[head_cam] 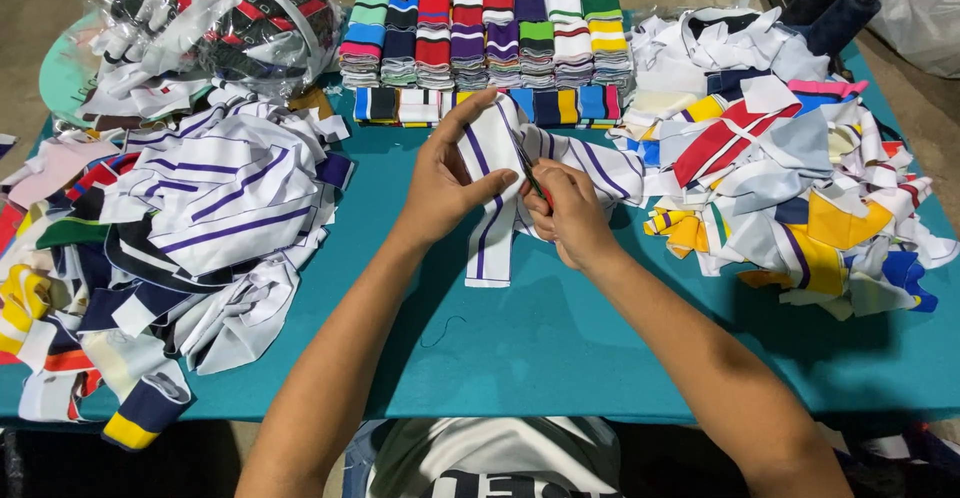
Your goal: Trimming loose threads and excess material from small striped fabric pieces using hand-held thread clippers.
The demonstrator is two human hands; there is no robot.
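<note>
Head view looks down on a teal surface (560,358) heaped with knit trim; at far left lies a loose pile of white pieces with purple stripes (215,208), soft and crumpled, with navy, yellow and red scraps along its edge, and a clear plastic bag (215,18) of more pieces behind it; nearer the middle the left hand (445,183) pinches a white strip with purple stripes (490,218), its fingers closed on the cloth with the thumb laid across the front, the strip hanging flat down to the surface; just beside it the right hand (570,213) is curled narrow round a small cutting tool (530,173), its tip touching the strip's upper edge; the step in hand looks like trimming a thread or seam, and the next move seems to call for a taut hold and a short, careful snip; behind stand neat folded stacks of striped ribbed bands (485,28); at right sprawls a mixed heap of coloured collars (790,188).
</note>
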